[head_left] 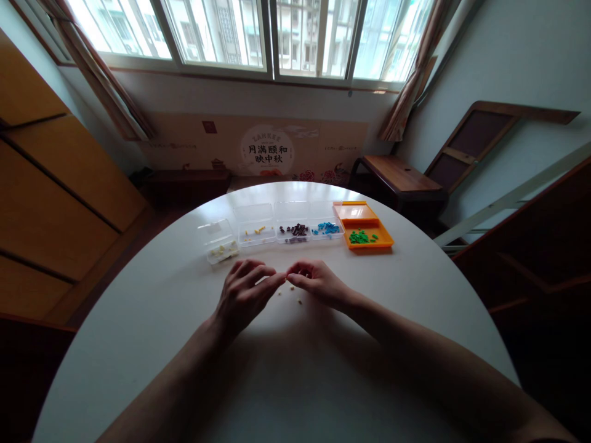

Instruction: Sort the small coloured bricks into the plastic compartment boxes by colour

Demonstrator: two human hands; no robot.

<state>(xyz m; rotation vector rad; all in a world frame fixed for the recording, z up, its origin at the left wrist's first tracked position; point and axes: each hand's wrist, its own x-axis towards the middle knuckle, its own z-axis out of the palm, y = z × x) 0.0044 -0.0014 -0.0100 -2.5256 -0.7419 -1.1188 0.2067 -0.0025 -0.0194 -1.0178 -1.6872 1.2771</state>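
Both hands (281, 286) pinch tiny pale beads (292, 294)

A round white table (138, 344) filled the lower half of the frame. At its far edge, centre, stood a row of clear plastic boxes (270, 231) with pale, yellow, dark and blue pieces, and an orange tray (367, 229) with green pieces to their right. A window (258, 34) ran across the top, a printed banner (266, 151) below it. A wooden chair (401, 175) stood at upper right, wooden cabinets (50, 197) at left.
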